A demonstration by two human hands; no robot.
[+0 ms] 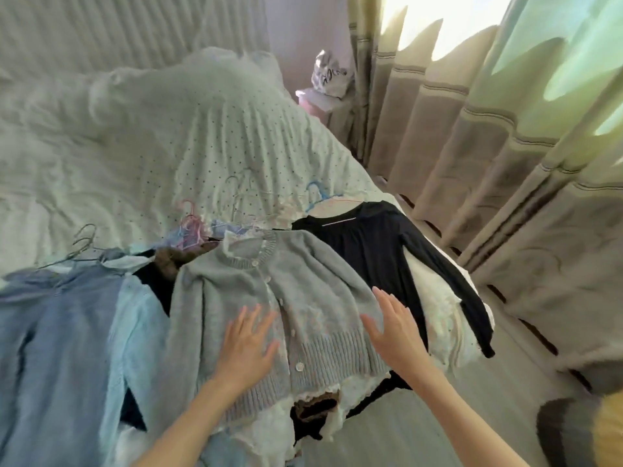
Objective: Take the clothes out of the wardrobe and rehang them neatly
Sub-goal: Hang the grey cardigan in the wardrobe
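Left hand (pixel 247 343) bare; right hand (pixel 392 330) bare; forearms unsleeved

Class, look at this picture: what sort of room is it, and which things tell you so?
Most likely a bedroom: a bed with a dotted quilt, long curtains at a bright window, and clothes such as a grey cardigan laid out.

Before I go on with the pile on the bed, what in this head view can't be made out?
- Garments under the grey cardigan: covered by it; only lace edges and dark patches show.
- Blue sweater: cut off by the left edge.
- Bag by the curtain: print too blurred to read.
- Left hand and right hand: whether they press the cardigan is unclear.
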